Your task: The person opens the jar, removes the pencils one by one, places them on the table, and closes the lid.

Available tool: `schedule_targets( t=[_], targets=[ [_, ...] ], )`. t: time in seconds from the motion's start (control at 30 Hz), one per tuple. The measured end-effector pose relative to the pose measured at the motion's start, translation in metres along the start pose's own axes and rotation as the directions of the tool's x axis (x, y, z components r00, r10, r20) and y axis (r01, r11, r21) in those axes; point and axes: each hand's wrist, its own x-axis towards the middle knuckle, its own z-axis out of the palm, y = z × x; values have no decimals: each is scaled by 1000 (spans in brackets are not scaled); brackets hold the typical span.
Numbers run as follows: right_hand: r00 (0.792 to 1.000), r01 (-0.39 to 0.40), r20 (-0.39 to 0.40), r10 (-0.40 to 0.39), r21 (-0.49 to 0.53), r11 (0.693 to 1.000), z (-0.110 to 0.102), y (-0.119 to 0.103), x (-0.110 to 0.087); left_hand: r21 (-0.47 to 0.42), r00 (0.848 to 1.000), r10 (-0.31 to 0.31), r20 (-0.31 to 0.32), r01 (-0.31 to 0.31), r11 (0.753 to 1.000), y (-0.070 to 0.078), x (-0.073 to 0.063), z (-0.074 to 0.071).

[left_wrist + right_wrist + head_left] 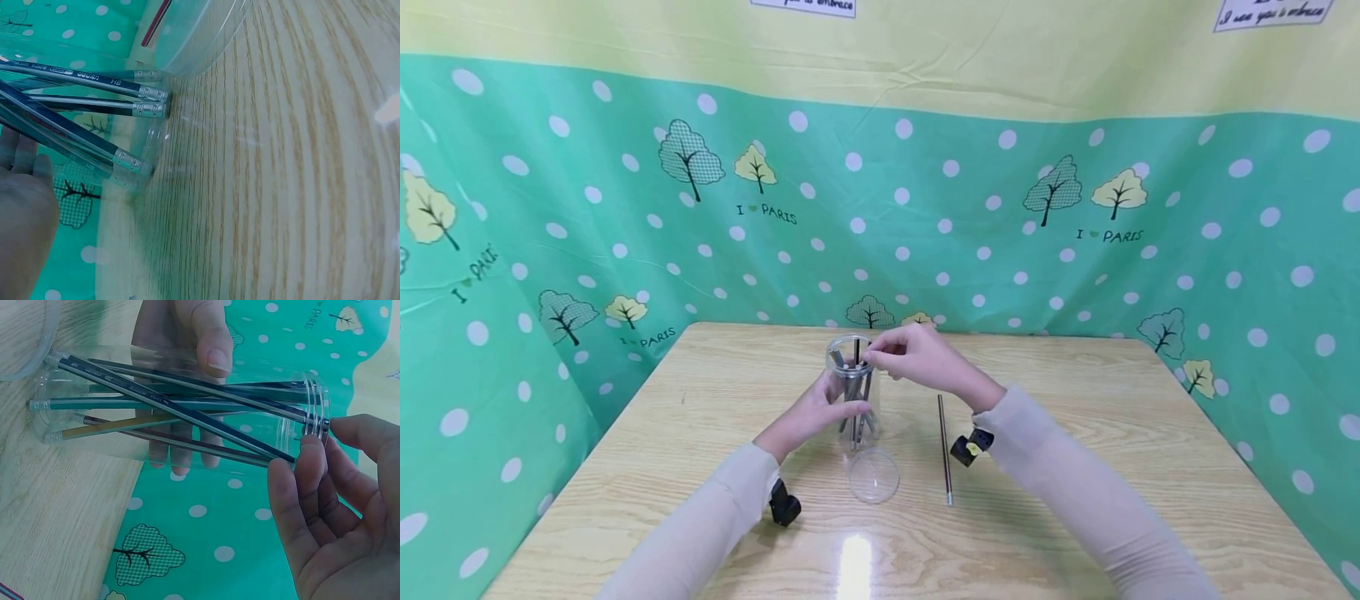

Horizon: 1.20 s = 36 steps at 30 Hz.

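My left hand [817, 407] holds a clear cylindrical jar [105, 455] upright on the table, thumb on the near side and fingers round the far side. Several dark pencils [178, 412] lean at angles inside it, their metal-capped ends down at the base. At the jar's open top, my right hand [922, 358] pinches the upper end of one pencil [250, 395] between thumb and fingertips; most of that pencil's length is inside the jar. In the left wrist view, the left hand shows only partly behind the jar.
A round clear lid [874, 476] lies on the wooden table [715, 408] just in front of the jar. One dark pencil [944, 450] lies to its right, below the right forearm. A green and yellow patterned curtain [925, 250] hangs around the table's back and sides.
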Motion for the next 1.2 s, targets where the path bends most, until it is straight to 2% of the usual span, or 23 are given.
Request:
schedule_targets(
  t=[0.23,0.47,0.77,0.97,1.2],
  targets=[
    [1000,15,-4,-15,-41,999,1,1,1,7,1000,12,-1,-12,1000,0,1,0],
    [999,34,-21,-34,-11,999,0,0,1,9,1000,7,-6,-6,1000,0,1,-1],
    [993,27,-116,-27,-5,1000,-11,-5,-2,7,1000,-7,-10,7,1000,0,1,-1],
    [981,61,-182,-65,-28,998,-18,-10,-5,11,1000,-19,-18,19,1000,0,1,-1],
    [966,96,-244,-90,13,995,-26,-17,-9,12,999,-30,-28,31,999,2,1,0]
  ],
)
